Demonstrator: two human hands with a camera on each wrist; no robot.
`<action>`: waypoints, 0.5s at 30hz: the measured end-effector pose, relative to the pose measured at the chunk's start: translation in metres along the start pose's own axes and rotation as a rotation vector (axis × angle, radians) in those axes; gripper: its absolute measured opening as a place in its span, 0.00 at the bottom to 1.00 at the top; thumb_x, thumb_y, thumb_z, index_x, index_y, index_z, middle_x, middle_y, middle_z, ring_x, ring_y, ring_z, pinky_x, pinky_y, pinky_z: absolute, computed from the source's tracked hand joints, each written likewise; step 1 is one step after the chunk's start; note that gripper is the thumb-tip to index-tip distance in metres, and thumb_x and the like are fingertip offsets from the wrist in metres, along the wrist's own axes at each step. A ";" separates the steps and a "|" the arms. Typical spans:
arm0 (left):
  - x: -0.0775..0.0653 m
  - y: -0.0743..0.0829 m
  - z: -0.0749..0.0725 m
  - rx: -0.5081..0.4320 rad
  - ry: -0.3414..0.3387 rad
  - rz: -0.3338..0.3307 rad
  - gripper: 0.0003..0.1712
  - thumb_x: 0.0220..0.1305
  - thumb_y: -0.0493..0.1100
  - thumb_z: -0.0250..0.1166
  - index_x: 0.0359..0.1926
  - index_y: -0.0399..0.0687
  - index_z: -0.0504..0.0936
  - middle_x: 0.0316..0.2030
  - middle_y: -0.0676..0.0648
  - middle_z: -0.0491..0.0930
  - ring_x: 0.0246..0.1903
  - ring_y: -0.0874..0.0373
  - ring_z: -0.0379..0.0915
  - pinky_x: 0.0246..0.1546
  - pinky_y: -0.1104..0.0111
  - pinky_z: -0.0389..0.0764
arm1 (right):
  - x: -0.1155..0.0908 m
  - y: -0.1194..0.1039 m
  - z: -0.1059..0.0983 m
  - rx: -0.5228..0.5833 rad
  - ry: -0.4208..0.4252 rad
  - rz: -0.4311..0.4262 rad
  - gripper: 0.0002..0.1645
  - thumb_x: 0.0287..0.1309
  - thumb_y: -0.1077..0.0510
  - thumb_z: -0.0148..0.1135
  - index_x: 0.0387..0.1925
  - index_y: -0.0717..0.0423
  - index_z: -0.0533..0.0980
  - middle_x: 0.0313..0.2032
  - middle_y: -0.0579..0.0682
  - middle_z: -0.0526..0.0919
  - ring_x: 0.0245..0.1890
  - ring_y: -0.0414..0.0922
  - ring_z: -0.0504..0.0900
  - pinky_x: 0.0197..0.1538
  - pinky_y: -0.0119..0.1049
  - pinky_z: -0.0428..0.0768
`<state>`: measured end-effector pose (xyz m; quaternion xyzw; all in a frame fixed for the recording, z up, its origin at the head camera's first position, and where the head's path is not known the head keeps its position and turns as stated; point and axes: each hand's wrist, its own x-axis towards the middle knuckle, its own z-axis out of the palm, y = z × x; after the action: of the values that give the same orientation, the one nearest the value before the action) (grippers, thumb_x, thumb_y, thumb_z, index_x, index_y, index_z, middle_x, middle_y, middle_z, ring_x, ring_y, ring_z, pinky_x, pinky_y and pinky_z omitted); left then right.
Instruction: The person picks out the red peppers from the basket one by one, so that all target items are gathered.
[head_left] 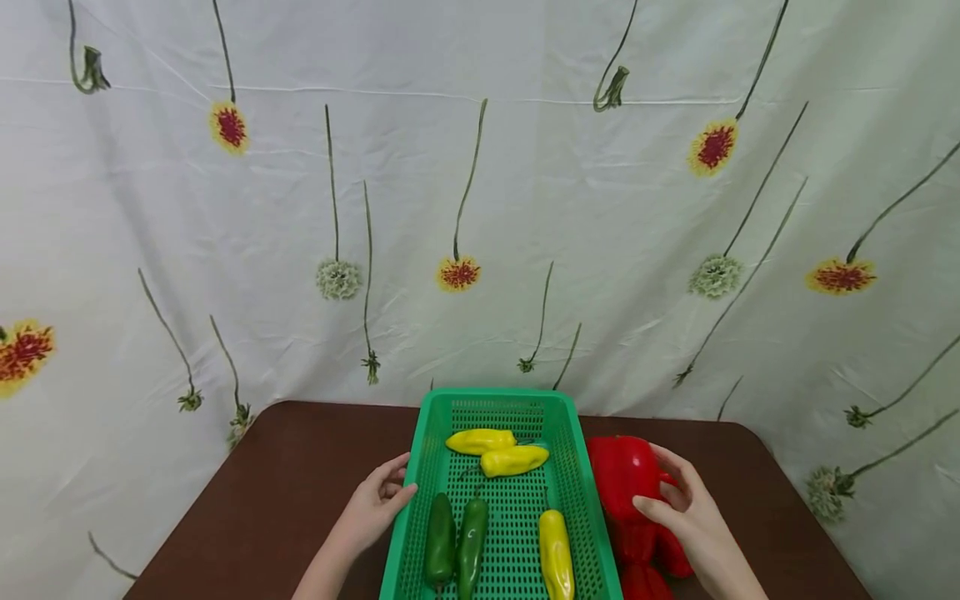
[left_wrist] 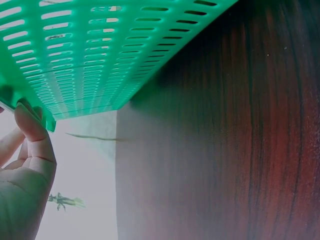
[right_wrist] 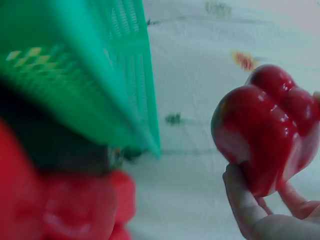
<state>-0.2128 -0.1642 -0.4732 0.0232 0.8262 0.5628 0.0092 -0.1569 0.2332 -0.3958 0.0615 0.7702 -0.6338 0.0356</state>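
Observation:
A green plastic basket (head_left: 495,393) stands mid-table, with three long yellow peppers (head_left: 556,554) and two dark green chili peppers (head_left: 472,537) inside. My left hand (head_left: 367,504) holds the basket's left rim; the left wrist view shows its thumb and fingers (left_wrist: 33,122) pinching that edge. Just right of the basket, my right hand (head_left: 693,517) grips a glossy red bell pepper (head_left: 628,479), thumb on the near side and fingers round the far side. In the right wrist view the same bell pepper (right_wrist: 265,130) is raised, its lobed end facing up.
Several more red bell peppers (head_left: 648,579) lie on the dark brown table (head_left: 292,475) along the basket's right side, below the held one. A white cloth (head_left: 405,208) printed with flowers hangs behind the table's far edge.

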 end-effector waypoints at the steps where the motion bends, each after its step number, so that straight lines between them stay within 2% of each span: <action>1: 0.000 0.000 0.001 -0.002 -0.001 0.002 0.31 0.67 0.36 0.63 0.69 0.36 0.68 0.54 0.36 0.74 0.40 0.60 0.75 0.40 0.67 0.78 | -0.002 0.005 -0.007 0.003 0.004 0.013 0.45 0.64 0.56 0.62 0.74 0.52 0.48 0.70 0.57 0.56 0.60 0.52 0.68 0.51 0.45 0.81; 3: 0.000 0.001 0.002 -0.005 -0.004 0.004 0.31 0.67 0.36 0.63 0.69 0.36 0.67 0.54 0.36 0.74 0.40 0.60 0.75 0.41 0.66 0.78 | -0.006 0.015 -0.020 0.023 0.007 0.030 0.45 0.65 0.56 0.61 0.74 0.52 0.46 0.70 0.56 0.55 0.57 0.45 0.73 0.50 0.44 0.81; 5: 0.000 0.001 0.003 -0.008 -0.006 -0.002 0.31 0.67 0.36 0.63 0.69 0.36 0.67 0.55 0.37 0.74 0.41 0.59 0.75 0.41 0.67 0.78 | -0.010 0.028 -0.031 0.043 0.013 0.042 0.43 0.66 0.57 0.61 0.73 0.51 0.47 0.68 0.51 0.58 0.51 0.37 0.77 0.49 0.42 0.81; 7: 0.000 0.001 0.003 -0.009 -0.010 -0.001 0.31 0.67 0.36 0.63 0.69 0.36 0.67 0.55 0.36 0.74 0.42 0.58 0.75 0.42 0.66 0.78 | -0.013 0.045 -0.042 0.066 0.026 0.045 0.40 0.65 0.58 0.61 0.71 0.48 0.51 0.64 0.40 0.64 0.47 0.32 0.78 0.46 0.40 0.82; 9: 0.000 0.001 0.004 -0.008 -0.012 0.001 0.31 0.67 0.36 0.63 0.69 0.36 0.67 0.55 0.36 0.74 0.42 0.58 0.75 0.42 0.66 0.78 | -0.016 0.062 -0.052 0.092 0.037 0.052 0.36 0.64 0.60 0.61 0.67 0.39 0.56 0.55 0.29 0.69 0.44 0.29 0.79 0.45 0.39 0.82; 12: 0.001 0.001 0.004 -0.005 -0.012 0.005 0.31 0.67 0.37 0.63 0.69 0.36 0.67 0.55 0.36 0.73 0.42 0.58 0.75 0.42 0.66 0.78 | -0.020 0.088 -0.063 0.160 0.056 0.008 0.32 0.62 0.63 0.62 0.59 0.30 0.62 0.47 0.20 0.74 0.44 0.29 0.80 0.42 0.38 0.83; 15: 0.002 0.002 0.004 -0.005 -0.014 0.008 0.31 0.68 0.37 0.63 0.70 0.37 0.66 0.55 0.37 0.73 0.42 0.59 0.75 0.42 0.67 0.78 | -0.022 0.113 -0.075 0.287 0.001 -0.100 0.34 0.61 0.67 0.60 0.57 0.26 0.67 0.48 0.23 0.77 0.45 0.30 0.82 0.41 0.39 0.84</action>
<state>-0.2142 -0.1601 -0.4730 0.0306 0.8245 0.5649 0.0127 -0.1179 0.3272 -0.4883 0.0277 0.6738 -0.7383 -0.0055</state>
